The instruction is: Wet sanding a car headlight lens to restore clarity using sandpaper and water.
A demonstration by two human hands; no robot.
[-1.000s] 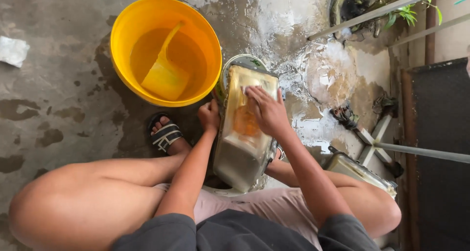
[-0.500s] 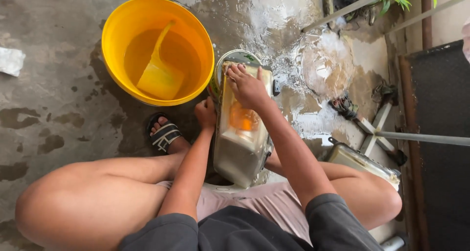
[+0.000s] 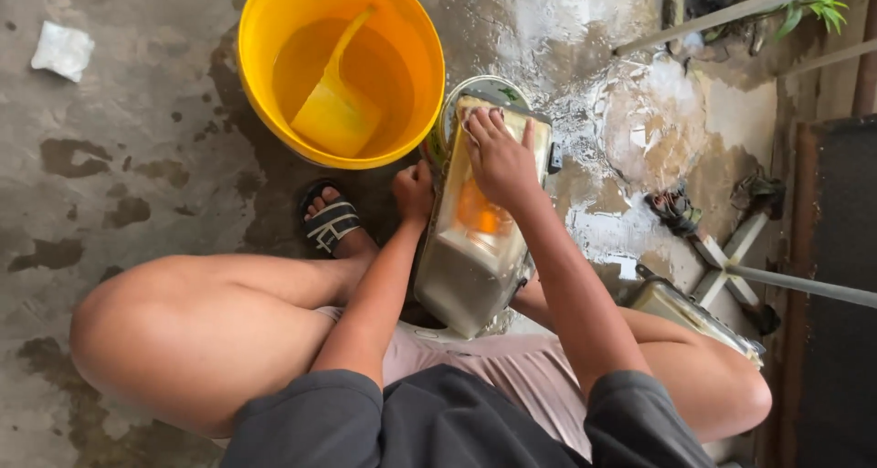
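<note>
We see the right hand (image 3: 498,162) pressed flat, fingers spread, on the upper face of a car headlamp (image 3: 475,240) with an orange patch. The left hand (image 3: 413,189) has its grip closed on the lamp's left edge. The lamp stands tilted between the knees, just beside a yellow bucket (image 3: 274,30) holding water and a yellow scoop (image 3: 333,112), on the wet concrete floor (image 3: 137,157).

Clear headlight (image 3: 470,249) with orange patch, tilted

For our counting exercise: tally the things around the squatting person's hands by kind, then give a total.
Yellow bucket: 1
Yellow scoop: 1
Headlight units: 2, one under both hands, one by the knee
Sandal: 1
Total: 5
</note>
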